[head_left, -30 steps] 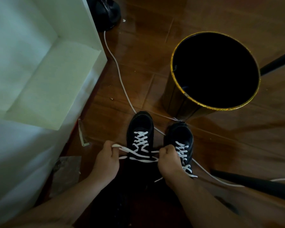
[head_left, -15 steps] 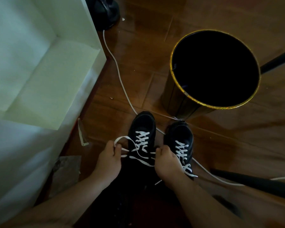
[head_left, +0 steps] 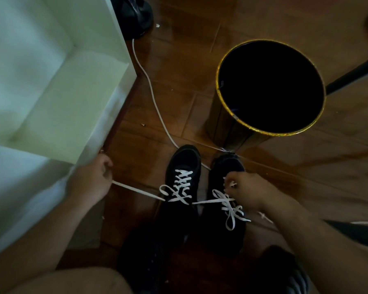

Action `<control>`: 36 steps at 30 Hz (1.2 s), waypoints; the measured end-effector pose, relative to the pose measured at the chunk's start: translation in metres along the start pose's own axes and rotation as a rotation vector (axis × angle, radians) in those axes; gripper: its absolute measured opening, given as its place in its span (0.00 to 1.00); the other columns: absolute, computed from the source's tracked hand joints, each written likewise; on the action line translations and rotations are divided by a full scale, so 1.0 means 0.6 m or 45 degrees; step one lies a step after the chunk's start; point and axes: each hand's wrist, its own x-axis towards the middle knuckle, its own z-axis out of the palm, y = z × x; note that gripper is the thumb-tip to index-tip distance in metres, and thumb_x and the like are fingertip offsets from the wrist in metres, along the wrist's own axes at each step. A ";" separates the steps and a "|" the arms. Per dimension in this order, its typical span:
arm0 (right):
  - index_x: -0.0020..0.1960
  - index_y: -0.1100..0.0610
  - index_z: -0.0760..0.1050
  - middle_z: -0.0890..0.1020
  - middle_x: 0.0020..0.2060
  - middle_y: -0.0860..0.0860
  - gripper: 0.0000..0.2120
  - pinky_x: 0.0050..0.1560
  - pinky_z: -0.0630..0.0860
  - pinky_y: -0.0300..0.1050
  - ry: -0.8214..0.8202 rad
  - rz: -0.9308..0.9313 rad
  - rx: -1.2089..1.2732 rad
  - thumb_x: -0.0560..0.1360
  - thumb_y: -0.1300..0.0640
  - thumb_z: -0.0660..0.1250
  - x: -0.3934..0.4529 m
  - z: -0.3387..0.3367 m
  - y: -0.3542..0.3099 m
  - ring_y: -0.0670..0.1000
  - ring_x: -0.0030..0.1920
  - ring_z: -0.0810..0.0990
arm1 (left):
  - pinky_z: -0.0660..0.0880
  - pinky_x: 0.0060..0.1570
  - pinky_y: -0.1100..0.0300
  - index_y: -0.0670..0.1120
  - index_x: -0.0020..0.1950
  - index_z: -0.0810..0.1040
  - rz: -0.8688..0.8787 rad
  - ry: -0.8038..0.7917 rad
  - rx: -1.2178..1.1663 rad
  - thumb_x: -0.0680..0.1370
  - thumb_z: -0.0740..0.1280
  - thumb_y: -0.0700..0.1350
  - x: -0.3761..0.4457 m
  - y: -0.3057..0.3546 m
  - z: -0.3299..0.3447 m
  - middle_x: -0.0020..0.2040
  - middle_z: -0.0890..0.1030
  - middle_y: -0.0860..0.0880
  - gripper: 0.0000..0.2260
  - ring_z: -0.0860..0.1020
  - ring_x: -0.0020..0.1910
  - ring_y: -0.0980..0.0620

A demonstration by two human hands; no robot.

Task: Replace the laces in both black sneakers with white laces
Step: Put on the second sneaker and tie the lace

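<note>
Two black sneakers stand side by side on the wooden floor, toes pointing away from me. The left sneaker [head_left: 184, 164] carries a crossed white lace [head_left: 182, 184]. My left hand [head_left: 89, 181] grips one end of that lace, stretched taut out to the left. My right hand [head_left: 245, 192] pinches the other end, which runs taut across the right sneaker [head_left: 226, 166]. The right sneaker's own white lace [head_left: 232, 215] is tied in a bow.
A black bin with a gold rim [head_left: 238, 122] stands just beyond the sneakers. A white cable [head_left: 151, 92] runs across the floor from a black object [head_left: 136, 15]. A white shelf unit [head_left: 77, 98] is close on the left. A black bar [head_left: 353, 73] crosses at right.
Both hands have moved apart from over the left sneaker, the left one far out to the left and the right one over the right sneaker, pulling the lace ends tight.
</note>
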 end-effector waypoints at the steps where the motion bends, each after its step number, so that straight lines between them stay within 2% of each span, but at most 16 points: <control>1: 0.55 0.41 0.76 0.83 0.54 0.50 0.04 0.49 0.79 0.49 -0.010 0.033 -0.126 0.82 0.48 0.64 -0.003 -0.010 0.010 0.52 0.47 0.79 | 0.75 0.39 0.52 0.56 0.51 0.75 0.026 0.047 0.045 0.81 0.69 0.43 0.001 -0.008 -0.005 0.41 0.82 0.50 0.07 0.78 0.37 0.48; 4: 0.56 0.43 0.77 0.83 0.54 0.52 0.08 0.50 0.81 0.53 0.092 0.145 -0.295 0.81 0.54 0.63 -0.015 -0.025 0.027 0.56 0.51 0.81 | 0.76 0.42 0.49 0.54 0.51 0.76 0.088 0.117 0.119 0.81 0.70 0.44 0.000 -0.012 -0.006 0.43 0.82 0.48 0.05 0.77 0.40 0.45; 7: 0.63 0.46 0.77 0.82 0.55 0.53 0.14 0.46 0.79 0.51 0.222 0.264 -0.390 0.81 0.57 0.62 -0.024 -0.034 0.039 0.59 0.55 0.83 | 0.77 0.45 0.47 0.54 0.50 0.77 0.133 0.157 0.170 0.79 0.72 0.44 -0.003 -0.004 -0.001 0.42 0.81 0.50 0.06 0.81 0.44 0.40; 10: 0.65 0.48 0.77 0.82 0.57 0.52 0.15 0.55 0.74 0.53 0.253 0.320 -0.518 0.80 0.58 0.63 -0.032 -0.035 0.056 0.58 0.60 0.80 | 0.77 0.43 0.47 0.54 0.52 0.77 0.142 0.131 0.151 0.79 0.72 0.46 0.000 0.003 -0.002 0.44 0.83 0.48 0.05 0.81 0.46 0.39; 13: 0.66 0.45 0.74 0.77 0.57 0.52 0.13 0.62 0.70 0.61 0.559 0.213 -0.481 0.82 0.52 0.63 -0.049 -0.017 0.067 0.59 0.62 0.72 | 0.77 0.51 0.41 0.52 0.53 0.79 0.210 0.238 0.290 0.79 0.71 0.52 0.005 0.004 -0.002 0.50 0.82 0.43 0.06 0.79 0.52 0.35; 15: 0.65 0.46 0.72 0.71 0.59 0.54 0.14 0.58 0.73 0.66 0.827 0.130 -0.378 0.81 0.47 0.65 -0.060 0.009 0.056 0.61 0.60 0.69 | 0.72 0.60 0.38 0.50 0.55 0.81 0.170 0.348 0.350 0.79 0.72 0.55 -0.004 0.010 0.000 0.61 0.76 0.38 0.11 0.73 0.61 0.32; 16: 0.64 0.47 0.73 0.71 0.58 0.55 0.14 0.56 0.75 0.64 0.920 0.053 -0.324 0.80 0.46 0.65 -0.064 0.025 0.043 0.60 0.58 0.69 | 0.72 0.60 0.39 0.49 0.55 0.81 0.166 0.353 0.347 0.79 0.70 0.56 -0.013 0.018 0.001 0.62 0.75 0.38 0.12 0.72 0.62 0.32; 17: 0.62 0.50 0.75 0.72 0.56 0.54 0.13 0.53 0.76 0.59 0.911 -0.027 -0.261 0.81 0.45 0.64 -0.069 0.041 0.025 0.58 0.56 0.71 | 0.74 0.56 0.41 0.48 0.52 0.81 0.177 0.275 0.317 0.81 0.67 0.58 -0.024 0.029 0.005 0.59 0.77 0.39 0.14 0.74 0.60 0.33; 19: 0.54 0.52 0.79 0.77 0.51 0.52 0.15 0.48 0.77 0.50 0.551 -0.085 0.048 0.83 0.44 0.59 -0.068 0.084 -0.024 0.55 0.50 0.77 | 0.75 0.50 0.47 0.47 0.48 0.81 0.036 -0.150 0.055 0.84 0.59 0.63 -0.056 0.062 0.024 0.50 0.81 0.43 0.22 0.80 0.53 0.38; 21: 0.49 0.54 0.80 0.83 0.45 0.53 0.19 0.45 0.78 0.49 0.106 0.104 0.599 0.84 0.41 0.59 -0.064 0.120 -0.078 0.56 0.45 0.82 | 0.76 0.51 0.51 0.46 0.49 0.84 -0.292 -0.590 -0.429 0.84 0.58 0.65 -0.092 0.104 0.047 0.46 0.85 0.46 0.25 0.82 0.49 0.44; 22: 0.48 0.55 0.80 0.83 0.41 0.53 0.20 0.39 0.78 0.48 -0.010 0.228 0.965 0.84 0.40 0.61 -0.058 0.135 -0.099 0.56 0.39 0.82 | 0.76 0.48 0.53 0.47 0.49 0.85 -0.423 -0.668 -0.670 0.83 0.62 0.63 -0.105 0.120 0.065 0.44 0.86 0.48 0.22 0.82 0.47 0.47; 24: 0.47 0.55 0.81 0.80 0.32 0.50 0.16 0.28 0.71 0.42 -0.026 0.387 1.532 0.83 0.44 0.65 -0.050 0.159 -0.126 0.49 0.28 0.78 | 0.74 0.39 0.57 0.47 0.50 0.86 -0.528 -0.612 -1.033 0.83 0.69 0.53 -0.121 0.136 0.094 0.38 0.85 0.52 0.12 0.80 0.40 0.51; 26: 0.45 0.56 0.81 0.78 0.30 0.49 0.12 0.27 0.69 0.41 0.105 0.418 1.712 0.82 0.49 0.68 -0.033 0.165 -0.134 0.45 0.26 0.74 | 0.72 0.35 0.59 0.45 0.50 0.85 -0.613 -0.515 -1.218 0.83 0.70 0.46 -0.119 0.141 0.108 0.35 0.83 0.51 0.06 0.77 0.37 0.52; 32: 0.52 0.57 0.82 0.82 0.42 0.53 0.09 0.37 0.77 0.43 0.142 0.615 2.056 0.84 0.55 0.65 -0.012 0.157 -0.126 0.49 0.37 0.78 | 0.68 0.36 0.58 0.43 0.48 0.80 -1.076 -0.583 -1.690 0.86 0.62 0.42 -0.114 0.123 0.119 0.32 0.79 0.49 0.10 0.74 0.34 0.52; 34: 0.51 0.58 0.82 0.84 0.47 0.55 0.12 0.42 0.78 0.44 0.184 0.642 2.088 0.85 0.54 0.63 -0.012 0.152 -0.124 0.51 0.42 0.80 | 0.67 0.36 0.59 0.44 0.47 0.80 -1.098 -0.604 -1.764 0.85 0.63 0.42 -0.113 0.121 0.121 0.33 0.79 0.49 0.10 0.73 0.33 0.53; 36: 0.50 0.58 0.82 0.86 0.46 0.55 0.15 0.43 0.78 0.45 0.233 0.496 2.067 0.87 0.53 0.60 -0.012 0.145 -0.132 0.51 0.42 0.81 | 0.66 0.37 0.60 0.46 0.50 0.82 -1.010 -0.633 -1.723 0.84 0.64 0.40 -0.111 0.123 0.116 0.37 0.81 0.50 0.07 0.72 0.34 0.55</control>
